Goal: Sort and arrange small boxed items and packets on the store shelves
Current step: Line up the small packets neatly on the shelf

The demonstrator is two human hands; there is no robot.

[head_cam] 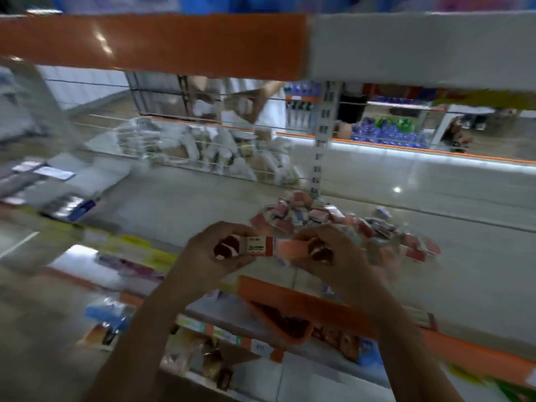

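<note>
Both hands at frame centre: left hand (216, 250) and right hand (324, 248) pinch opposite ends of small boxes (271, 248); sorting underway; loose pile (327, 221) behind on shelf (188, 204); next, likely place row neatly.

Grey store shelving (406, 47) with orange edge strips (150, 42), glossy under glare.

A heap of small boxes (333, 224) lay on the shelf (188, 204), right of centre. Near it, both hands (220, 250) held one small box (259, 247) between them. Flat packets (43, 181) lay far left; bagged goods (220, 152) behind.
</note>
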